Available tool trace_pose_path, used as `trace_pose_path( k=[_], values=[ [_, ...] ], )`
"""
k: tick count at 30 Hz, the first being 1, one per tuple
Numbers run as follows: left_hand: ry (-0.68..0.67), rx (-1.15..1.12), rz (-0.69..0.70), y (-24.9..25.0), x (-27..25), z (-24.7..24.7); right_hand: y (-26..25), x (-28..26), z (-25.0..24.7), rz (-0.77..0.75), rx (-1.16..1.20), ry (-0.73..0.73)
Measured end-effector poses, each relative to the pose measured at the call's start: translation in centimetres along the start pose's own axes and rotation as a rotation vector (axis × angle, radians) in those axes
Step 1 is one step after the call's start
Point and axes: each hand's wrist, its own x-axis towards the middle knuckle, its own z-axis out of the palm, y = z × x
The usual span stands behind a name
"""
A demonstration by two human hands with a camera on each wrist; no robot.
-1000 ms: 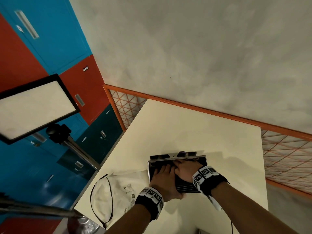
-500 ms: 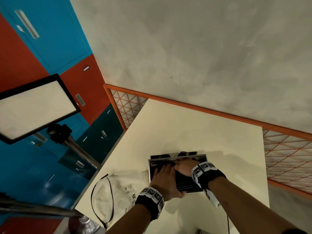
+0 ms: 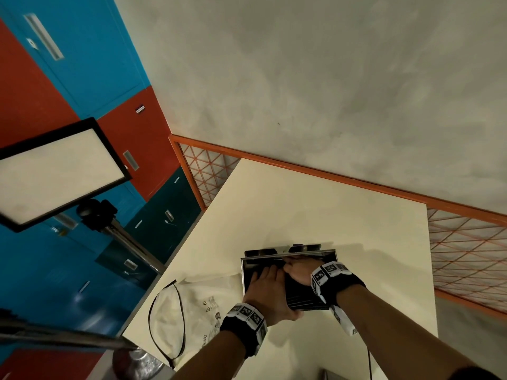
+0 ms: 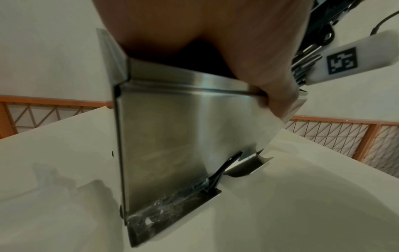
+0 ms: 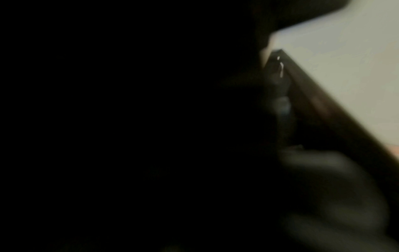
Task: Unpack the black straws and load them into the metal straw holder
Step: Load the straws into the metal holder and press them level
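The metal straw holder (image 3: 243, 272) stands on the cream table (image 3: 329, 212), its top open. Black straws (image 3: 304, 298) lie packed inside it. My left hand (image 3: 267, 286) lies flat on the straws with straight fingers. In the left wrist view the left hand (image 4: 215, 34) covers the top of the holder (image 4: 172, 127), thumb against its rim. One black straw (image 4: 226, 165) shows at the bottom slot. My right hand (image 3: 297, 271) curls its fingers down into the far part of the holder, tips hidden. The right wrist view is mostly dark, showing only a dark rim (image 5: 323, 105).
A white bag (image 3: 203, 303) with a black drawstring lies on the table left of the holder. An orange mesh fence (image 3: 466, 242) borders the table's far and right sides. A light panel (image 3: 55, 171) on a stand pole (image 3: 131, 242) rises at the left.
My right wrist has shifted slightly left and further over the holder. The left hand stays flat on the straws, and the holder has not moved.
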Motion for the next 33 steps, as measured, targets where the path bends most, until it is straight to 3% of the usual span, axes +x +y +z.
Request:
trace_pose_path(
  k=[6,10,33],
  values=[
    [-0.021,-0.009,0.0,-0.07,0.17,-0.37,0.17,0.23,0.3,0.044,0.119,0.011],
    [-0.004,-0.015,-0.003,-0.07,0.02,0.03,0.28,0.44,0.41,0.01,0.008,-0.01],
    [0.028,-0.069,0.025,-0.41,0.11,0.43,0.29,0.12,0.08,-0.086,-0.075,0.015]
  ],
)
